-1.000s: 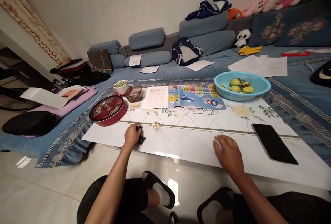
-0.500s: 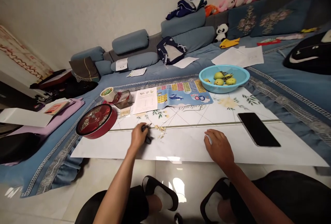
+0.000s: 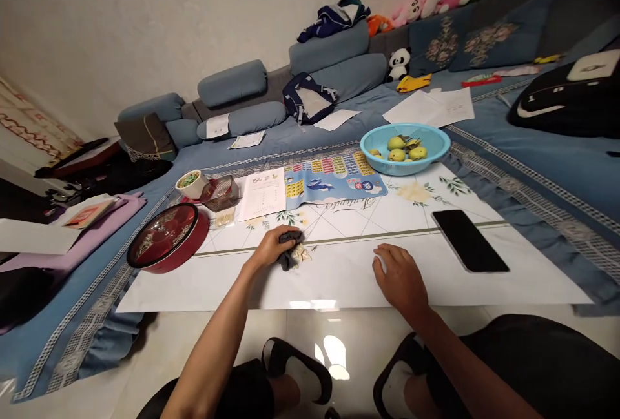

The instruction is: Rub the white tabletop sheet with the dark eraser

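My left hand (image 3: pixel 272 246) is closed on a crumpled dark grey cloth (image 3: pixel 289 257), which lies against the white tabletop. Right beside the cloth's right edge is a small heap of pale yellowish scraps (image 3: pixel 301 254), too small to name for certain. A tiny dark bit (image 3: pixel 314 248) lies just right of them. My right hand (image 3: pixel 400 277) rests on the table near its front edge, fingers loosely bent, thumb apart, with nothing visible in it. A black phone (image 3: pixel 469 240) lies to its right.
A round red lidded box (image 3: pixel 197 238), a brown translucent container (image 3: pixel 225 194), a white cup (image 3: pixel 191 184) and a small packet (image 3: pixel 224 217) stand at the left. Behind are a printed sheet (image 3: pixel 264 193), a blue chart (image 3: pixel 334 181) and a blue basin (image 3: pixel 405 166) of green fruit. A sofa surrounds the table.
My left hand has moved right with the dark cloth, up against the scraps, which are now bunched closer together. My right hand stays about where it was. The view has shifted slightly.
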Available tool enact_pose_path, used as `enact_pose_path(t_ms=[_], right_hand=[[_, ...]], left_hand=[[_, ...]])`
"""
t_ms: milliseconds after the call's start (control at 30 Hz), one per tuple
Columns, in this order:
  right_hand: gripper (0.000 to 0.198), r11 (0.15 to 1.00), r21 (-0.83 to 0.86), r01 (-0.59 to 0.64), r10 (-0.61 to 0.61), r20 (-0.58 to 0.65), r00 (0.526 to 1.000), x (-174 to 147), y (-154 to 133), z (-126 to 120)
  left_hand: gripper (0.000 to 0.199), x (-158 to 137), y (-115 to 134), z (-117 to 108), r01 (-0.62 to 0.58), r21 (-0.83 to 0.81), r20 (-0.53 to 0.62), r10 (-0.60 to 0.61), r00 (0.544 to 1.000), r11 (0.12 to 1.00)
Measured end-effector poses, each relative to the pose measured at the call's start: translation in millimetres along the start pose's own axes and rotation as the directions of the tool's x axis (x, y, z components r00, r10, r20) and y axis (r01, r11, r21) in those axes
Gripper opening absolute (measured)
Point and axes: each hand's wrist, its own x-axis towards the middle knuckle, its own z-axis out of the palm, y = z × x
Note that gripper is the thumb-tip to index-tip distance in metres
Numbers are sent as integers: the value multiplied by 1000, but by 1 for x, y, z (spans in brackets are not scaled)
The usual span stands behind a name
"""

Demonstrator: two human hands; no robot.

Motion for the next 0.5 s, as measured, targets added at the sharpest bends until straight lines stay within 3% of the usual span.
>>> enact_pose_path(t_ms=[133, 200, 267, 333, 400, 467, 500], right_hand=[[29, 1000, -2, -7, 7, -2, 1000, 0, -1, -1], [28, 1000, 12, -7, 8, -11, 1000, 0, -2, -2], [28, 1000, 22, -5, 5, -15, 1000, 1, -2, -2], [28, 1000, 19, -5, 5, -13, 1000, 1, -2, -3], [28, 1000, 11, -8, 8, -8, 1000, 1, -3, -4], [29, 1000, 8, -8, 8, -5, 1000, 1, -4, -4], [29, 1000, 10, -7, 7, -3, 1000, 1, -4, -5]], left_hand=[[45, 36, -8, -26, 83, 121, 6, -84, 996, 989], [42, 53, -6, -24, 86, 186, 40, -95, 995, 979], [39, 62, 4, -14, 11, 180, 114, -32, 993, 984], [38, 65, 18, -5, -93, 125, 250, 60, 966, 988], [37, 61, 35, -5, -151, 48, 398, 120, 910, 987], [39, 50, 45, -20, -139, 8, 453, 120, 883, 990], [41, 42, 46, -31, -118, 17, 437, 99, 894, 993]])
